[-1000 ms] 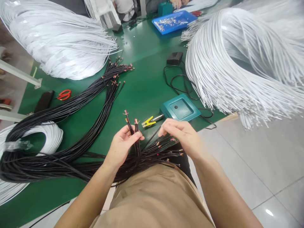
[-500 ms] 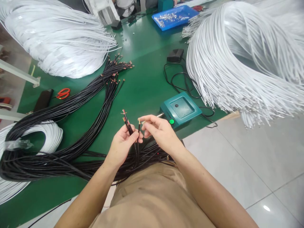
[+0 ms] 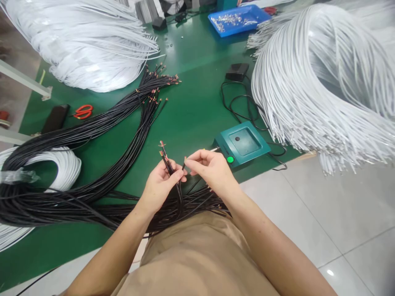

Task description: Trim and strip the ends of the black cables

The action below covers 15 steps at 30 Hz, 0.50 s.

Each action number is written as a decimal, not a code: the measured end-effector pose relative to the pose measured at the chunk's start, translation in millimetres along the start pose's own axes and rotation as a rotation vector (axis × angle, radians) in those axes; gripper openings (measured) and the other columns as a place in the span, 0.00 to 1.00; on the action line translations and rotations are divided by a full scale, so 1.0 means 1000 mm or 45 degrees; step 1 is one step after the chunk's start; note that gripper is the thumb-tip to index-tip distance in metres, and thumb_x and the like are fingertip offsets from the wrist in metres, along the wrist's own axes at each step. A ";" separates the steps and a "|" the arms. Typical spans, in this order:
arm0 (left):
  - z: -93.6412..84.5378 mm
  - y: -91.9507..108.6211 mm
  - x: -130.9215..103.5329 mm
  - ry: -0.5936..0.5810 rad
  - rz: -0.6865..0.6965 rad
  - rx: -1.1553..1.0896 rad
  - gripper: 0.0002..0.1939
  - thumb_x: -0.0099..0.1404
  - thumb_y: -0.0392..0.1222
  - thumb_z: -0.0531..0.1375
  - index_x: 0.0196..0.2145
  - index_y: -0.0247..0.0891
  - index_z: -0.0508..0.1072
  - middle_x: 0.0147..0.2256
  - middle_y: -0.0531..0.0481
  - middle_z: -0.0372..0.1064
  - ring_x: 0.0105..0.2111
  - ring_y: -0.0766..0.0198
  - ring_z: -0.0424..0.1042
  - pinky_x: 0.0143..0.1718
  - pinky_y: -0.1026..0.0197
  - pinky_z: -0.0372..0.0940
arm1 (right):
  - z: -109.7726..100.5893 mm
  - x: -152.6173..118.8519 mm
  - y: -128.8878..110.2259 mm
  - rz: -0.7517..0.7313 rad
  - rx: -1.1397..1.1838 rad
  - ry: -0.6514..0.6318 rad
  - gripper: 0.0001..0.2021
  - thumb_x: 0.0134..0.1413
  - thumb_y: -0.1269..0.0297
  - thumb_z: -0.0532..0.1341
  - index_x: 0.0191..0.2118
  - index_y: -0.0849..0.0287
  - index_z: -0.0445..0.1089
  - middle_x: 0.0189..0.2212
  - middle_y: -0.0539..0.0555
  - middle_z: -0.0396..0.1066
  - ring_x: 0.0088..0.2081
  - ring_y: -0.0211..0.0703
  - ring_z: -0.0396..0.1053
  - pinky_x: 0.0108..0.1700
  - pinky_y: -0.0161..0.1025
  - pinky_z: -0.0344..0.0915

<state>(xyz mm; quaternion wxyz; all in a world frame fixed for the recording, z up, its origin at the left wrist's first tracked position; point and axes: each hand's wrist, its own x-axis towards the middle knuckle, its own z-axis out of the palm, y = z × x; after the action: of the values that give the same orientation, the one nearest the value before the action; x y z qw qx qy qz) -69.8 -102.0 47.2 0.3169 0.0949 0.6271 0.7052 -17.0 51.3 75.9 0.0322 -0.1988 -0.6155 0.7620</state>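
My left hand [image 3: 160,183] is closed round a few black cables [image 3: 168,164], whose stripped ends with red and other coloured wires point up past the thumb. One separate black cable end [image 3: 184,163] leans between my two hands. My right hand [image 3: 212,167] has its thumb and forefinger pinched at the tip of that cable; the thin wires there are mostly hidden by the fingers. Just beyond the right hand stands a teal box-shaped device [image 3: 222,144] with a green lit button and a metal shaft pointing at my fingers. A thick bundle of black cables [image 3: 129,213] lies under my hands.
Bundles of white cables [image 3: 92,49] lie at the back left, and more white cables [image 3: 277,90] at the right. Red-handled scissors [image 3: 83,112], a blue tray [image 3: 220,33] of small metal parts and a black pedal-like box [image 3: 237,71] rest on the green table [image 3: 197,102].
The single cable end has tilted right, and my right thumb and forefinger have closed in at its tip. The view has shifted slightly; my left hand keeps its hold.
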 end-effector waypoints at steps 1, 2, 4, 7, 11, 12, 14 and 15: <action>0.000 0.001 0.000 -0.040 -0.001 -0.014 0.10 0.60 0.39 0.64 0.35 0.38 0.65 0.31 0.54 0.70 0.28 0.70 0.70 0.35 0.65 0.64 | 0.000 0.001 0.000 0.016 0.031 -0.020 0.08 0.43 0.62 0.67 0.25 0.61 0.71 0.21 0.48 0.71 0.24 0.34 0.65 0.31 0.34 0.64; 0.000 0.002 0.000 -0.078 -0.001 -0.032 0.09 0.61 0.39 0.63 0.36 0.38 0.65 0.31 0.54 0.70 0.28 0.71 0.69 0.34 0.65 0.63 | 0.000 0.003 0.001 0.026 0.067 -0.029 0.10 0.43 0.60 0.68 0.25 0.61 0.71 0.21 0.48 0.71 0.24 0.34 0.65 0.32 0.34 0.64; 0.001 0.005 0.000 -0.122 0.000 -0.072 0.08 0.62 0.39 0.62 0.38 0.38 0.65 0.30 0.53 0.70 0.27 0.71 0.67 0.32 0.65 0.62 | 0.000 0.005 0.004 0.026 0.156 -0.010 0.13 0.45 0.55 0.68 0.26 0.61 0.71 0.24 0.49 0.71 0.26 0.34 0.65 0.33 0.34 0.65; 0.002 0.006 0.000 -0.123 -0.015 -0.116 0.08 0.62 0.39 0.62 0.38 0.39 0.65 0.30 0.53 0.70 0.26 0.70 0.67 0.32 0.65 0.62 | 0.003 0.005 0.010 0.008 0.261 0.037 0.20 0.53 0.47 0.61 0.31 0.61 0.74 0.27 0.51 0.71 0.28 0.34 0.66 0.35 0.35 0.65; 0.000 0.003 0.002 -0.117 -0.010 -0.122 0.09 0.62 0.39 0.62 0.38 0.38 0.65 0.29 0.54 0.68 0.26 0.70 0.66 0.32 0.65 0.62 | 0.009 0.002 0.012 0.020 0.229 -0.034 0.18 0.45 0.51 0.67 0.37 0.60 0.73 0.23 0.47 0.69 0.25 0.34 0.67 0.34 0.35 0.65; -0.001 0.002 0.002 -0.118 -0.006 -0.123 0.09 0.62 0.40 0.62 0.38 0.38 0.65 0.29 0.54 0.67 0.27 0.70 0.66 0.32 0.64 0.62 | 0.011 0.001 0.012 0.023 0.225 -0.061 0.17 0.43 0.53 0.69 0.36 0.60 0.72 0.22 0.46 0.69 0.23 0.34 0.67 0.33 0.36 0.64; -0.001 0.002 0.002 -0.142 -0.002 -0.128 0.09 0.62 0.40 0.62 0.36 0.39 0.65 0.29 0.54 0.67 0.27 0.69 0.66 0.32 0.64 0.61 | 0.013 0.001 0.009 0.018 0.250 -0.100 0.15 0.43 0.54 0.69 0.31 0.59 0.69 0.19 0.44 0.67 0.21 0.35 0.67 0.31 0.37 0.64; -0.002 0.002 0.003 -0.163 -0.004 -0.128 0.09 0.62 0.41 0.62 0.36 0.39 0.64 0.29 0.54 0.67 0.27 0.69 0.66 0.32 0.64 0.61 | 0.014 0.001 0.008 0.016 0.268 -0.111 0.15 0.44 0.53 0.68 0.29 0.59 0.68 0.17 0.44 0.67 0.20 0.35 0.67 0.31 0.37 0.64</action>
<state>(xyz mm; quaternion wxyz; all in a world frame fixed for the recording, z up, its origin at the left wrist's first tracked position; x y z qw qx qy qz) -73.4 -101.8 48.5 0.3617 0.1228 0.5696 0.7277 -21.1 36.7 70.3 0.0215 -0.1648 -0.5317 0.8305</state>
